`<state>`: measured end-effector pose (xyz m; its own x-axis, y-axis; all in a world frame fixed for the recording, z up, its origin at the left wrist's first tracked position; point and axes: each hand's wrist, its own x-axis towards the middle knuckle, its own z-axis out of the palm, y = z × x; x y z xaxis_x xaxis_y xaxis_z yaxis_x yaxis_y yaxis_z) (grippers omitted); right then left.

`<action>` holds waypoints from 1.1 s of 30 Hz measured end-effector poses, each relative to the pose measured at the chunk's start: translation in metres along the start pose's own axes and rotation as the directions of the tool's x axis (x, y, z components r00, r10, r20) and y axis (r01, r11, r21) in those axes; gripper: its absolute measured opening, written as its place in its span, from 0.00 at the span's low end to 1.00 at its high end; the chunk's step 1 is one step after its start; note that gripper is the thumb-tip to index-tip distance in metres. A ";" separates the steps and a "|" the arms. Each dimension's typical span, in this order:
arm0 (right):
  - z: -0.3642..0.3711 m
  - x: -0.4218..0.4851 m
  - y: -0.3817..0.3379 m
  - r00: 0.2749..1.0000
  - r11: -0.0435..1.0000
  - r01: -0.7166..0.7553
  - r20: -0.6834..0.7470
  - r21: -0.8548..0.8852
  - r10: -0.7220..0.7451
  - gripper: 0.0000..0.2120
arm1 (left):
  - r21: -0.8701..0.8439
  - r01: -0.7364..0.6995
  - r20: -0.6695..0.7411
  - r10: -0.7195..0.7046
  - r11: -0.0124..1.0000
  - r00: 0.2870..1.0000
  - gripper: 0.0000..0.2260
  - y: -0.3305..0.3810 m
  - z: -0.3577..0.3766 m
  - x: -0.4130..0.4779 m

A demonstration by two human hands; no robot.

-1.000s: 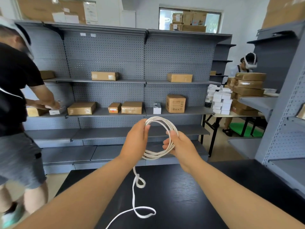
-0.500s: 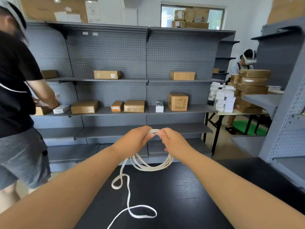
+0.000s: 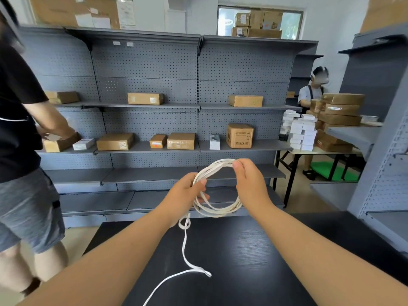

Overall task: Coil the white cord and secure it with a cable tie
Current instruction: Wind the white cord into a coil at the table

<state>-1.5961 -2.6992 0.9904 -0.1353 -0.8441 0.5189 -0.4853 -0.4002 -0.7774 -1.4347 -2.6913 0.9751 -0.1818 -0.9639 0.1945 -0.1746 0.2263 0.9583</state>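
1. Fingers [image 3: 202,184] of the left hand [image 3: 184,195] curl round the white cord [image 3: 220,212], thumb on top, pinching the bundled loops at the coil's 9 o'clock.
2. On the right hand [image 3: 250,184] the thumb presses over the strands at about the coil's 1 o'clock and the other fingers wrap behind them, so this hand also holds the cord tightly.
3. Both forearms reach forward from the lower corners of the view. The hands are raised above the black bench [image 3: 254,261], the right one a little higher than the left.
4. At 12 o'clock, a carton [image 3: 240,136] on the grey shelving [image 3: 152,62] carries dark printed marks, too small to read. The labels on the other boxes are just as blurred.
5. Several loops of cord form a coil that hangs in the air between the two hands, and its lower arc sags below the fingers at 6 o'clock.
6. Below the left hand a loose tail drops through one small loop onto the bench. It kinks there and trails off toward 7 o'clock, out of the bottom edge.
7. At 9 o'clock a person in a black shirt [image 3: 15,111] handles a box on the shelf.
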 end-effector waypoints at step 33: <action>-0.008 -0.007 0.011 0.974 0.971 0.153 0.194 -0.182 -0.117 0.07 | 0.324 -0.051 0.112 0.015 0.945 0.994 0.05 0.003 -0.006 0.002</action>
<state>-1.6071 -2.6952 0.9807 0.0922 -0.8444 0.5277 -0.6491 -0.4528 -0.6112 -1.4299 -2.6931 0.9798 -0.2917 -0.9386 0.1842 -0.4689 0.3082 0.8277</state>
